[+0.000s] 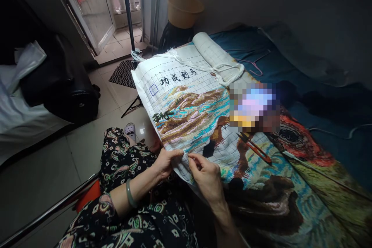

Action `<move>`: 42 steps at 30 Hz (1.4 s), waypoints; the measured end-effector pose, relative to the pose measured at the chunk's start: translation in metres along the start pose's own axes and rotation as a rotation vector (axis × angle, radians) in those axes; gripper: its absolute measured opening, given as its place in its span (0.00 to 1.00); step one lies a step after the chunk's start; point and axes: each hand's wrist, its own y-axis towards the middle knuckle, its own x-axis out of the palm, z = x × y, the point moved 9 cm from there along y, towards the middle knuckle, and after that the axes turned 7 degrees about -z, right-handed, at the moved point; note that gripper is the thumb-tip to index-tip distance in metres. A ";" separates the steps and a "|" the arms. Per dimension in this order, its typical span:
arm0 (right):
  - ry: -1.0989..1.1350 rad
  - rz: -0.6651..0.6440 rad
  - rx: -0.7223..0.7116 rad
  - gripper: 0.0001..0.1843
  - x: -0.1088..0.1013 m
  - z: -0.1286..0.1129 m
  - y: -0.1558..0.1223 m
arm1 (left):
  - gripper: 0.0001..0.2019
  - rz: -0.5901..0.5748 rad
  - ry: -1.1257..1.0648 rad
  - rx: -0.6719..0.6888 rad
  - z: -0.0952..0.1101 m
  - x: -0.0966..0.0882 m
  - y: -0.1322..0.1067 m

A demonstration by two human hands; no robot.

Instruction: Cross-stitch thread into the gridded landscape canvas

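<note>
At the lower-left edge of a partly stitched cross-stitch canvas point(200, 104), both bare hands are positioned above the person's lap. The canvas extends from the lap across a dark blue cloth point(354, 151); its far end forms a roll point(210, 48).

Left hand point(165, 163): closed on the canvas edge, thumb on the upper face, remaining fingers curled beneath. A pale green bangle point(131, 193) encircles the wrist.

Right hand point(207, 174): located just beside the left thumb. Thumb and index fingertip meet in a pinch over the canvas edge; the other fingers are curled inward. Whether a needle or thread sits in the pinch cannot be determined at this size.

Canvas face: printed grid, a row of black characters near the top edge, and stitched areas in brown, turquoise and pink.

Adjacent items: orange-handled thread snips point(256, 150) lie on the canvas, blades directed away from the person. A pixelated area covers the surface just beyond the blades. White thread point(241, 71) lies in a loop against the roll. A pink wire hanger point(257, 69) rests on the cloth beyond the roll. A yellow basin point(185, 11) stands in the background.
</note>
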 end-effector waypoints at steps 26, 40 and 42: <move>0.136 0.078 -0.076 0.10 -0.004 0.002 -0.001 | 0.20 0.043 -0.021 -0.067 -0.003 0.002 -0.002; 0.135 0.100 -0.141 0.09 -0.006 -0.004 0.003 | 0.20 0.051 -0.036 -0.101 -0.006 0.002 -0.003; 0.101 0.094 -0.162 0.10 -0.006 -0.006 0.001 | 0.22 0.033 -0.041 -0.092 -0.006 0.002 -0.002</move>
